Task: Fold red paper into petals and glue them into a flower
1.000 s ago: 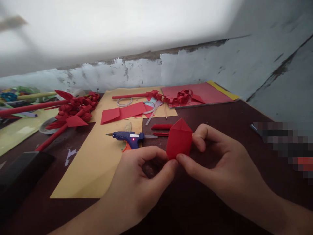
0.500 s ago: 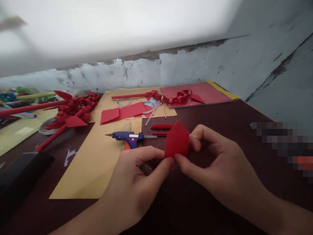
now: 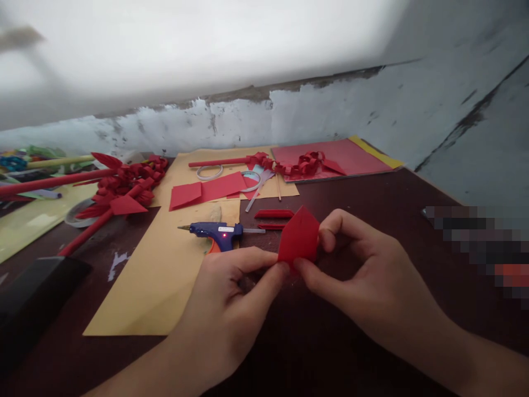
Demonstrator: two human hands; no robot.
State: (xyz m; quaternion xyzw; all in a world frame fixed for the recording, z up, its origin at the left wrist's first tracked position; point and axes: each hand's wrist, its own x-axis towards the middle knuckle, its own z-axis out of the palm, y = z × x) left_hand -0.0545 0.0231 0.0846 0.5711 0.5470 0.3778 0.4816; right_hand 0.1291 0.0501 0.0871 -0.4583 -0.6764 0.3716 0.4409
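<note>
A small red paper piece (image 3: 299, 236) with a pointed top is held upright between both hands. My left hand (image 3: 235, 303) pinches its lower left corner between thumb and fingers. My right hand (image 3: 367, 275) grips its lower edge with the thumb, and the curled forefinger touches its right edge. Just behind lie narrow folded red strips (image 3: 273, 214), partly covered by the held paper. A blue glue gun (image 3: 221, 234) with a lit red light rests left of them, its orange trigger partly hidden by my left hand.
Tan paper (image 3: 140, 298) covers part of the dark table (image 3: 413, 231). Behind are red paper pieces (image 3: 223, 186), tape rolls (image 3: 209, 172) and a curled red paper chain (image 3: 303, 164). Red paper flowers (image 3: 124, 187) and a black object (image 3: 41, 292) are on the left.
The red paper has tilted slightly and shifted a little left in my fingers. Both hands have moved only slightly and keep their hold.
</note>
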